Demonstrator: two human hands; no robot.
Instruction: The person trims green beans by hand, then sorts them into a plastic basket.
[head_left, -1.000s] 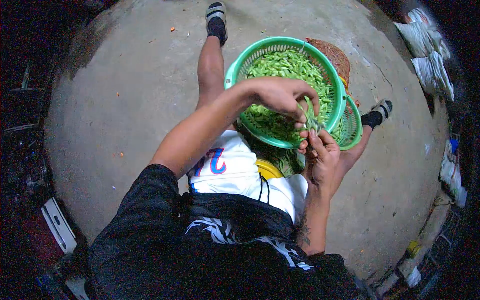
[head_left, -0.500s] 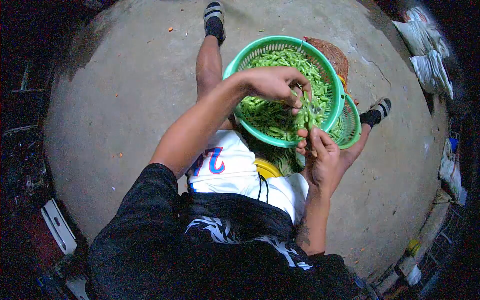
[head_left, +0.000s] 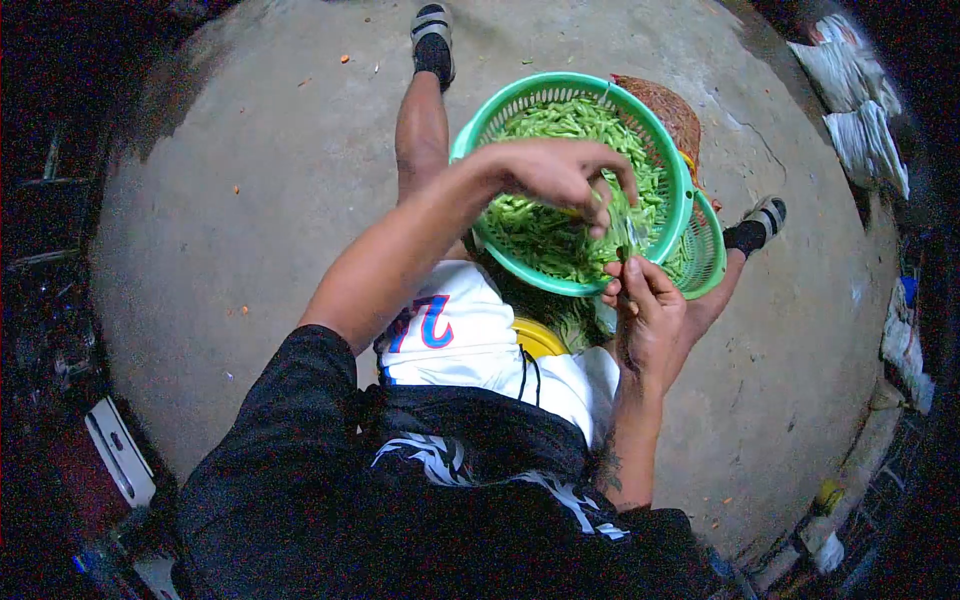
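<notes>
My left hand [head_left: 570,185] hovers over the big green plastic basket [head_left: 683,200], index finger and thumb apart. Motion blur smears the fingertips, and green pieces blur beneath them. Cut green bean pieces [head_left: 565,120] fill much of the basket. At the near right rim, my right hand [head_left: 655,305] is closed, thumb against fingers. A thin, pale metal blade, apparently a small knife [head_left: 631,232], stands up out of that grip toward my left hand; its handle is mostly hidden.
Behind the big basket leans a reddish-brown mesh sack [head_left: 665,115]. A smaller green basket [head_left: 714,255] with more green pieces sits partly under it at right. A yellow round object [head_left: 537,340] shows between my legs. White sacks [head_left: 845,80] lie at the far right of the concrete floor [head_left: 240,220].
The bunch of green beans seen between my hands is gone from there, leaving blurred green. My left hand's index finger and thumb have spread. My right hand has barely moved; the blade shows more clearly.
</notes>
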